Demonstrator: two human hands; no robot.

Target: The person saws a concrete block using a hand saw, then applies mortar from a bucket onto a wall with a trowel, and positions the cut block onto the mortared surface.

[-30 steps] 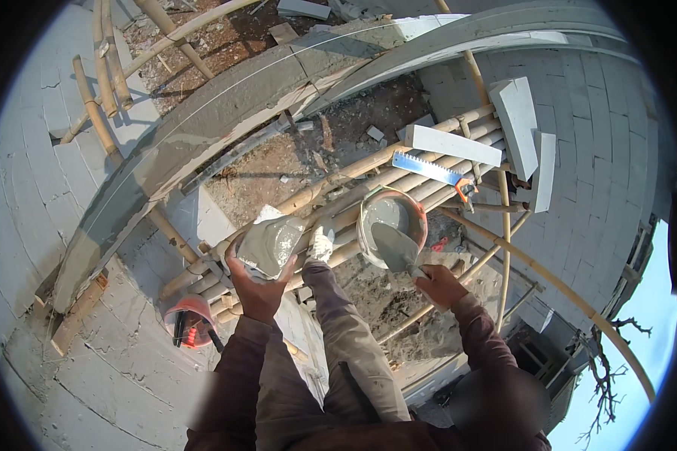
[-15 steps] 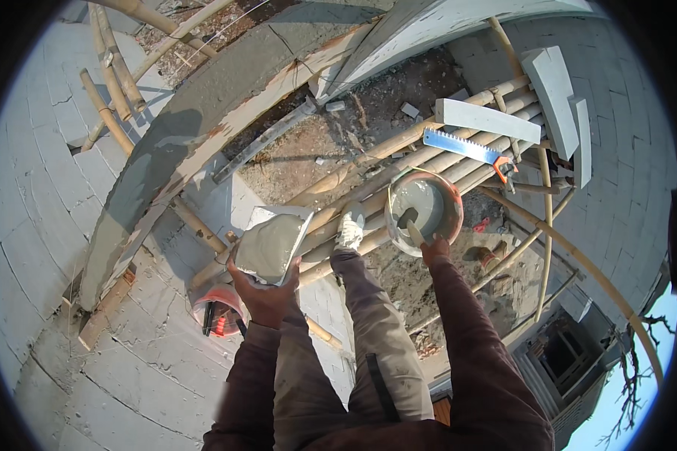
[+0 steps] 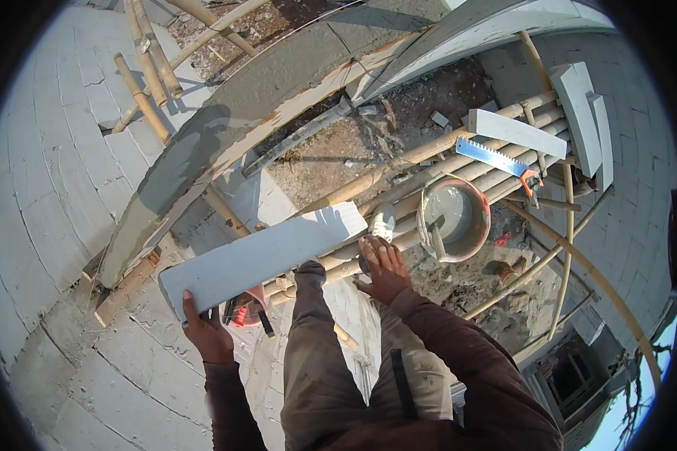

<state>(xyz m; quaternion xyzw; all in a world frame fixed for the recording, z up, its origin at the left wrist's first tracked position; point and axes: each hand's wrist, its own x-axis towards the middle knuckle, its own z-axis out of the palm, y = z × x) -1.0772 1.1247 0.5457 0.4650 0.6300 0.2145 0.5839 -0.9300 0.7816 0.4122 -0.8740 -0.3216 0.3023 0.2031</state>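
Observation:
A long pale grey lightweight block [image 3: 263, 255] is held out slantwise in front of me. My left hand [image 3: 209, 334] is closed on its near left end, with one finger lying along the face and the others hidden underneath. Just off the block's right end is my right hand [image 3: 386, 270], its fingers apart and nothing seen in it; whether a fingertip touches the block I cannot tell. To the right, a reddish bucket [image 3: 483, 225] contains wet grey mortar [image 3: 453, 209]. A trowel [image 3: 438, 242] leans inside it, handle against the near rim.
Bamboo poles [image 3: 429, 161] form a platform under my feet, over rubble. On it lie a blue handsaw [image 3: 493, 156] and another block [image 3: 515, 134]. A curved, mortar-topped wall [image 3: 278, 83] runs ahead. A red tool bucket [image 3: 254, 295] sits partly behind the held block.
My right hand has let go of the trowel, left in the mortar bucket, and moved left toward the block. The block has swung from end-on to lengthwise in my left hand. The view has shifted.

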